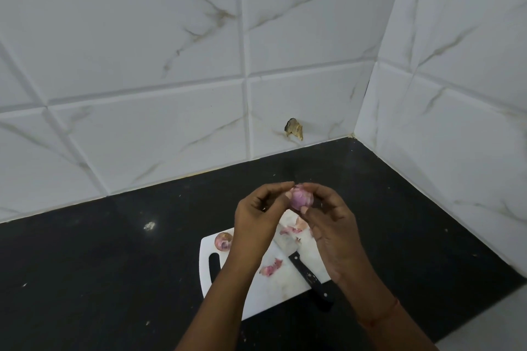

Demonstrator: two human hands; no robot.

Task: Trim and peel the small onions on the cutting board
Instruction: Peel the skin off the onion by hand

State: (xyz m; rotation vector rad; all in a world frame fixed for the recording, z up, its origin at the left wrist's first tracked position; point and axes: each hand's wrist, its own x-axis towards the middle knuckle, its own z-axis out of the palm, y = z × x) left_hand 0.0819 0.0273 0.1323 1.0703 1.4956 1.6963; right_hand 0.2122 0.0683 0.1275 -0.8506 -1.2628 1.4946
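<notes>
Take the white cutting board (pixel 265 291) on the black bench (pixel 99 265) as your landmark. At its far left corner you have one small unpeeled onion (pixel 223 240), touching the board. Above the board's far edge your left hand (pixel 258 216) pinches the onion (pixel 301 198) you are peeling, thumb and fingertips curled onto its left side. That onion is held in the air between both hands, purple flesh showing. Under the hands, loose skins (pixel 271 266) lie near the board's middle, and more peelings (pixel 293 227) lie toward its far edge. The black-handled knife (pixel 309 276) lies across the board's right side, its handle overhanging the near right edge. Your right hand (pixel 332 225) grips the onion's right side with curled fingers.
</notes>
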